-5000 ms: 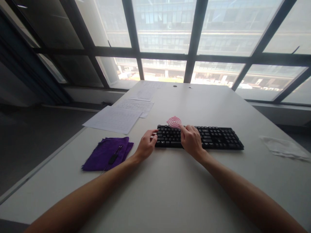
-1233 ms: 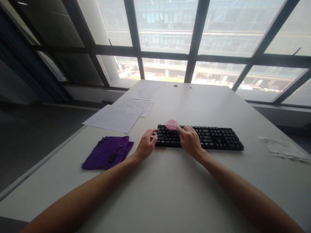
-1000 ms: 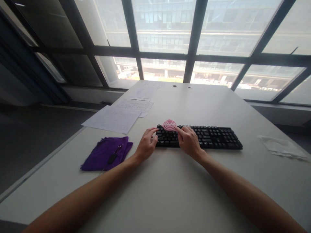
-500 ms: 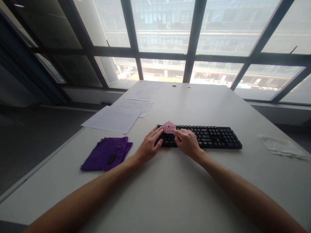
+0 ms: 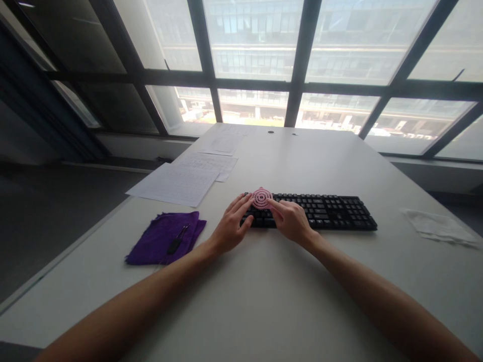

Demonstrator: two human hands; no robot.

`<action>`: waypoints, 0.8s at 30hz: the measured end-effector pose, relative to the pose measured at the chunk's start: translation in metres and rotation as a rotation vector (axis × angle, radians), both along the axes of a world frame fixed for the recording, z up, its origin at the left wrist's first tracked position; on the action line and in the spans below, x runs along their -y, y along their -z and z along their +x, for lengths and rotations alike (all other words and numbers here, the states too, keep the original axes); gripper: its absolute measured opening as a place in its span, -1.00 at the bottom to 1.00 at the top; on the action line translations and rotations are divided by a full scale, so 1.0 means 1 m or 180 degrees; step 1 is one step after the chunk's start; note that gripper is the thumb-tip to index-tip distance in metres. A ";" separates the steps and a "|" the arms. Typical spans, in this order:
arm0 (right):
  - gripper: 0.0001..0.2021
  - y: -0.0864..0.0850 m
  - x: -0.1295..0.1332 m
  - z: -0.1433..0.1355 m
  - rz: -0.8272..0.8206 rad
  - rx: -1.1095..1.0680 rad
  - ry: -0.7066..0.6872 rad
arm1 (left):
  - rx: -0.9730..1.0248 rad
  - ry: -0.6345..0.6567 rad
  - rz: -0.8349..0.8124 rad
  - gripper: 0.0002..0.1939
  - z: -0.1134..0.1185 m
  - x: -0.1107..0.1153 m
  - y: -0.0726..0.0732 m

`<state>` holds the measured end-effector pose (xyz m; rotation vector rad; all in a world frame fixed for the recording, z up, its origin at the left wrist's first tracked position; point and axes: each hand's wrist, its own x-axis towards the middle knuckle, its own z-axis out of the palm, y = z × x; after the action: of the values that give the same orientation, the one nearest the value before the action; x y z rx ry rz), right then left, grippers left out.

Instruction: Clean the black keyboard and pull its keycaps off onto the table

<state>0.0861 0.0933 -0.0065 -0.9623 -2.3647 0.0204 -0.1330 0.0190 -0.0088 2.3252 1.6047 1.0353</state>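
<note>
A pink round brush (image 5: 261, 199) with concentric rings on its back lies on the left end of a black keyboard (image 5: 335, 212). My right hand (image 5: 292, 219) grips the brush by its near right edge, the index finger stretched onto it and the other fingers curled under. On the keyboard's left end, my left hand (image 5: 233, 223) rests flat with its fingers stretched out and the thumb apart. Its fingertips are beside the brush and seem to touch its left edge. Both hands and the brush cover the keys below them.
A folded purple cloth (image 5: 151, 241) lies left of my left forearm, with a small black tool (image 5: 175, 245) with thin metal prongs on top. Written paper sheets (image 5: 173, 183) lie farther back left. A crumpled white cloth (image 5: 439, 227) is at the right, on the white table (image 5: 260, 301).
My right index finger has shifted slightly left, farther onto the brush, and the brush has tilted a little. The left hand stays almost in place.
</note>
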 end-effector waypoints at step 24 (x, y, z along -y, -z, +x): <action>-0.68 0.001 -0.005 0.002 0.0028 0.0060 -0.0085 | 0.0044 0.0004 0.0034 -0.52 0.000 -0.001 0.000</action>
<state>0.0879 0.0987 -0.0073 -0.9305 -2.3930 0.0112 -0.1331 0.0203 -0.0087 2.3203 1.5964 1.0602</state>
